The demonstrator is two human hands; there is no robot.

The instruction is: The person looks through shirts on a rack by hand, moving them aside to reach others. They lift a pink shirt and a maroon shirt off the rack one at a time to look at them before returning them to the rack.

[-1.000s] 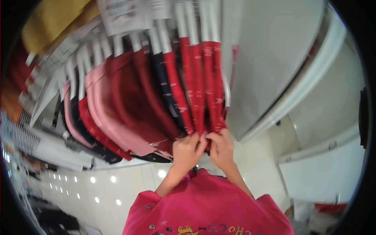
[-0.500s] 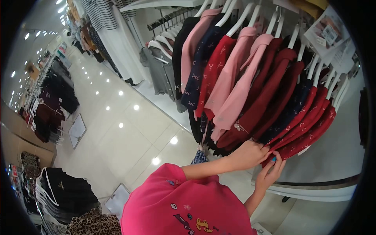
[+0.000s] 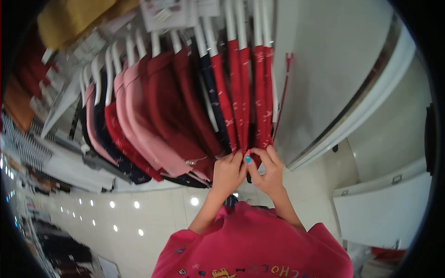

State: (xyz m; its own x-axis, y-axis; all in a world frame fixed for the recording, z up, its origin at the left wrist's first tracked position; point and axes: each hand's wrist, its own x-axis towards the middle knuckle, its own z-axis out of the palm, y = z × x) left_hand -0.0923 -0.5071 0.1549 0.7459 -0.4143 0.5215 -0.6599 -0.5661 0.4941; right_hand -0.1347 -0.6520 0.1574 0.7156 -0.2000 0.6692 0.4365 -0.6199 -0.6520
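Observation:
Red patterned tops point(image 3: 261, 99) hang side by side on white hangers point(image 3: 258, 23) straight ahead. My left hand point(image 3: 227, 176) is closed around the lower edge of a red patterned top point(image 3: 235, 99) in the left part of this group. Close beside it, my right hand point(image 3: 269, 173) has its fingers closed on the lower edge of another red top. Its thumb, with a blue nail, points toward the left hand. The cloth between the fingers is partly hidden. Just left of them hangs a navy patterned top point(image 3: 214, 97).
Dark red tops point(image 3: 164, 102) and pink tops point(image 3: 139, 125) fill the rack further left. A clear packet with a tag point(image 3: 163, 14) hangs above. On the right are a grey panel point(image 3: 320, 69) and a white ledge point(image 3: 366, 106). The shiny tiled floor point(image 3: 162, 208) lies below.
The view has swung right, so the red tops now hang in front of me. My hands are side by side at their lower edges, still gripping cloth.

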